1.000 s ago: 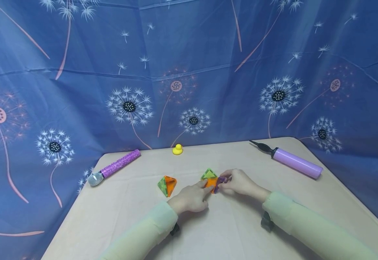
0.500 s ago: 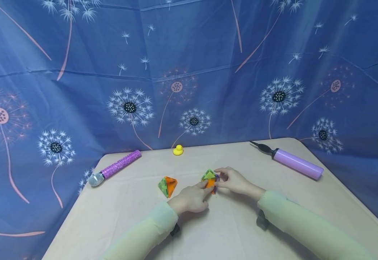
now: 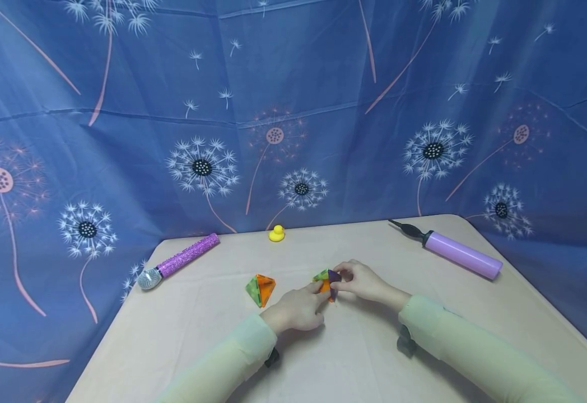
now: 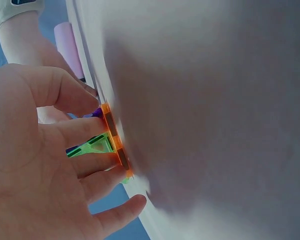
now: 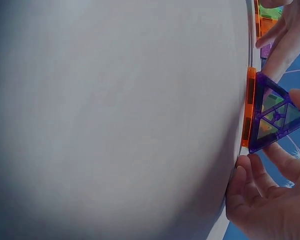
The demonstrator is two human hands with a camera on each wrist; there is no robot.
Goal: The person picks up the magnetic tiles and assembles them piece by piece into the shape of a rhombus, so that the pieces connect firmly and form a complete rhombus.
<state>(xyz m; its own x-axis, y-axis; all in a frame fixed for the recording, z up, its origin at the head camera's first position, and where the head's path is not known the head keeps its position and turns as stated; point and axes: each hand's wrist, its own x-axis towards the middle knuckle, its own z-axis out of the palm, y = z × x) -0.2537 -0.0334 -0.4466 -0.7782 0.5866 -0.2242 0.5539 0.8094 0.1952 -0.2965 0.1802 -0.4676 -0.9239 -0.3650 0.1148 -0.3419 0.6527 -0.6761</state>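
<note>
A flat orange magnetic tile [image 3: 325,285] lies on the table under my left hand [image 3: 297,309], whose mostly straight fingers reach onto it. A green triangular tile [image 4: 97,145] rises from it, showing between the left fingers. My right hand [image 3: 366,281] pinches a purple triangular magnetic tile [image 5: 276,117] by its tip and a lower corner. The purple tile stands along the edge of the orange one and leans toward the green tile. To the left sits a pyramid [image 3: 260,290] of tiles with green and orange sides showing.
Along the back edge stands a yellow rubber duck [image 3: 276,233]. A purple glitter microphone [image 3: 178,263] lies at the back left, and a lilac hand pump [image 3: 460,254] at the back right. Blue dandelion-print cloth [image 3: 293,112] hangs behind the cream-covered table [image 3: 172,341].
My right hand has shifted slightly left, and the purple tile has tilted inward beside the green one. The left hand stays on the orange tile.
</note>
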